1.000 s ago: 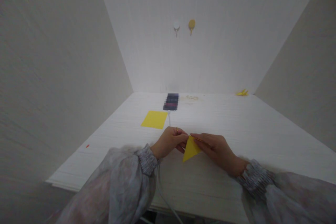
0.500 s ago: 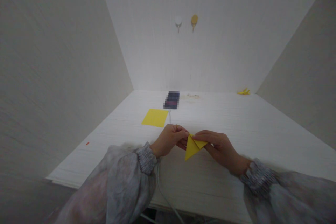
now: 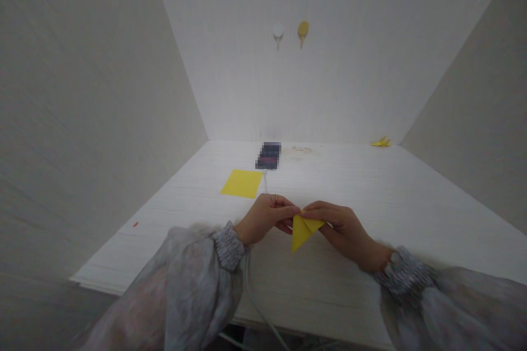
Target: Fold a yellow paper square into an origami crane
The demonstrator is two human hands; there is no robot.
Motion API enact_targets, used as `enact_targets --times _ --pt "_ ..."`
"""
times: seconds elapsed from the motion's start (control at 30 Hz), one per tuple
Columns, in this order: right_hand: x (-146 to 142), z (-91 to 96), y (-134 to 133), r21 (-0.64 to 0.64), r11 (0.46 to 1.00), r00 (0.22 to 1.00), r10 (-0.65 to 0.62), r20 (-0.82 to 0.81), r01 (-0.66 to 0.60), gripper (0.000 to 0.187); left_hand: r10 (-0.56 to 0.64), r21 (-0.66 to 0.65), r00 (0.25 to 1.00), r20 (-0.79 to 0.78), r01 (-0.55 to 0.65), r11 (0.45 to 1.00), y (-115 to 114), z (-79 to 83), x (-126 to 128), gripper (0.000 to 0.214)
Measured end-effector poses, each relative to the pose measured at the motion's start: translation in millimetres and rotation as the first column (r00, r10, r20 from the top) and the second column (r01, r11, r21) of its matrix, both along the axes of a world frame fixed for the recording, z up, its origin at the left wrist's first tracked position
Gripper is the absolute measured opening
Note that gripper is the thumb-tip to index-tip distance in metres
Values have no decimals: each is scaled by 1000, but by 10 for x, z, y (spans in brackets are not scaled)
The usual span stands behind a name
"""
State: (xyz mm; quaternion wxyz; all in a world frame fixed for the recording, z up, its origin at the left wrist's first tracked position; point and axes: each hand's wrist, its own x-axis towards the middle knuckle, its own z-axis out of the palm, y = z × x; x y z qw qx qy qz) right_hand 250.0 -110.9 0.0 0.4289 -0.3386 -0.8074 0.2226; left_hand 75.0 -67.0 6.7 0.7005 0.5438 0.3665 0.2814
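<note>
A folded piece of yellow paper (image 3: 302, 233), shaped into triangles with a crease down its middle, is held above the near part of the table. My left hand (image 3: 269, 218) pinches its upper left corner between thumb and fingers. From the other side, my right hand (image 3: 343, 230) grips the upper right edge, fingers on top and thumb below. The fingertips of both hands almost meet at the top of the fold. Part of the paper is hidden behind the fingers.
A flat yellow sheet (image 3: 242, 184) lies left of a dark, blurred phone-like device (image 3: 268, 156) with a white cable (image 3: 257, 304). A folded yellow paper figure (image 3: 381, 142) sits at the back right. An orange scrap (image 3: 135, 224) lies left. Two hooks (image 3: 303, 29) are on the wall.
The left thumb has slid slightly right along the top of the folded paper, and the flap's crease looks a little shifted. Both hands keep their hold; the view has moved slightly.
</note>
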Motion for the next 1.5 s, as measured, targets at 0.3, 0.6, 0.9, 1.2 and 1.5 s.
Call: enact_targets --times 0.3,0.6,0.9,1.2,1.5 --pt "-40 -11 25 -510 857 973 -176 -150 76 29 71 177 994 -79 -56 983 -26 -69 -4 23" --pt "-97 -59 60 -661 749 971 -189 -144 48 22 27 169 995 -99 -10 986 -55 -93 20 24" --pt "-124 -3 37 -672 738 961 -224 -163 58 20 2 151 998 -61 7 988 -38 -105 0 22" --pt "-131 7 27 -671 738 958 -240 -155 76 21 23 155 997 -73 -12 988 -32 -107 7 22" --pt "-119 -3 37 -631 761 960 -266 -93 150 20 -6 110 998 -61 13 994 -24 -104 21 21"
